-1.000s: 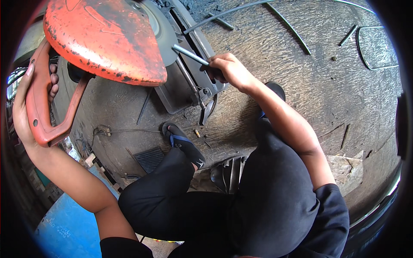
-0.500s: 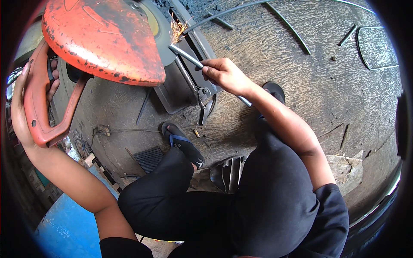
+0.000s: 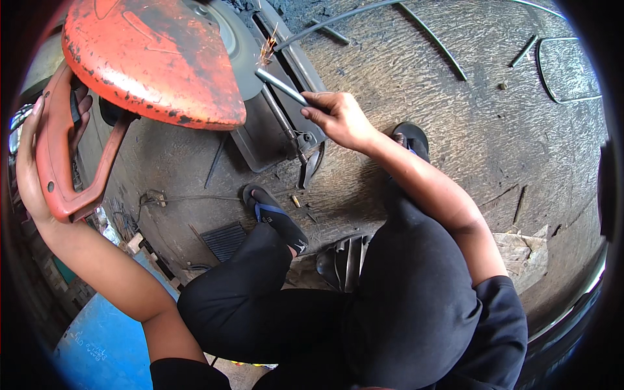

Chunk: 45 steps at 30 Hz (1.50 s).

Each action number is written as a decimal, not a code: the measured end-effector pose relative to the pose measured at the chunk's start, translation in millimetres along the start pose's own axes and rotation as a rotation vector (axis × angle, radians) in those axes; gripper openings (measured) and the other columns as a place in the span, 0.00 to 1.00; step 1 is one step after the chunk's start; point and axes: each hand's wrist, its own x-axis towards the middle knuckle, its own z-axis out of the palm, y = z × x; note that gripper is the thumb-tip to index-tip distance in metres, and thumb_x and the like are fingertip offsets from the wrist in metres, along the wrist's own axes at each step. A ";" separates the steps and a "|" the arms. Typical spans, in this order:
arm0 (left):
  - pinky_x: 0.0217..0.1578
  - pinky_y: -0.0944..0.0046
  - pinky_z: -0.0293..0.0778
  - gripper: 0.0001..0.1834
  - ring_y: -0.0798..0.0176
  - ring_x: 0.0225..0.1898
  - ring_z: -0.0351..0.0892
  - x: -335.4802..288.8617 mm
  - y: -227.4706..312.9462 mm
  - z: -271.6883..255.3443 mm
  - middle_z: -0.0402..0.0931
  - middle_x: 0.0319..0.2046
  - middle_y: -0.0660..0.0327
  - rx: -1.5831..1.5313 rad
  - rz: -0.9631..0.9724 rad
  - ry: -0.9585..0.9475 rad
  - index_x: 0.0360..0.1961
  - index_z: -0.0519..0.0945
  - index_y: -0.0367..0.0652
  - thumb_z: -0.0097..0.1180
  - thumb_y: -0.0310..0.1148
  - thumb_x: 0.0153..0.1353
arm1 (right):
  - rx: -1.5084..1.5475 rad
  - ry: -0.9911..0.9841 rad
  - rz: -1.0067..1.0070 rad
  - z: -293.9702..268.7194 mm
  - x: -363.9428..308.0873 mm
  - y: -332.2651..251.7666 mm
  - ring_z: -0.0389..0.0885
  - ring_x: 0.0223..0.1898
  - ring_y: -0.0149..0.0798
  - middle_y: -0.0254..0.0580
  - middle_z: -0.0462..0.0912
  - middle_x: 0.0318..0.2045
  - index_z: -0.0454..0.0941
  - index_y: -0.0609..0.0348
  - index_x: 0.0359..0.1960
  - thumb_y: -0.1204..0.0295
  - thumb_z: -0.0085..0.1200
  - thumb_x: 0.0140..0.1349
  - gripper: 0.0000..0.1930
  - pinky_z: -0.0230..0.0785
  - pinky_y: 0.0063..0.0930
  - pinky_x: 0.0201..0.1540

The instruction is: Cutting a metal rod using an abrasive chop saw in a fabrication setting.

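At the left, my left hand (image 3: pixel 27 153) is wrapped round the red handle (image 3: pixel 55 146) of a cut-off saw. The saw's scuffed red guard (image 3: pixel 153 71) covers much of its grey disc (image 3: pixel 246 71). My right hand (image 3: pixel 344 120) pinches a thin grey metal tube (image 3: pixel 279 86) between thumb and fingers. The tube's far end is at the disc's edge, where a few orange sparks (image 3: pixel 267 49) fly; whether it touches, I cannot tell. The tube's near part is hidden by my hand.
The saw's metal base (image 3: pixel 260 140) with its threaded rod (image 3: pixel 279 120) stands on the worn floor. Cut rods (image 3: pixel 435 42), a bent metal frame (image 3: pixel 546 71) and a long curved rod (image 3: pixel 344 15) lie beyond. My sandalled feet (image 3: pixel 273 214) are close by. A blue sheet (image 3: pixel 107 338) is at lower left.
The sparks have thinned out. My right hand has shifted slightly, and the tube's near end, earlier visible below the wrist, no longer shows. The guard has moved slightly left; my left hand keeps its grip.
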 end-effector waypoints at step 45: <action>0.44 0.66 0.75 0.24 0.62 0.40 0.79 17.6 8.0 -36.9 0.77 0.43 0.50 0.041 -0.242 -0.123 0.53 0.71 0.29 0.46 0.40 0.65 | 0.728 -0.118 0.552 -2.2 11.5 -24.8 0.62 0.16 0.24 0.34 0.73 0.17 0.79 0.68 0.36 0.65 0.39 0.63 0.19 0.55 0.19 0.20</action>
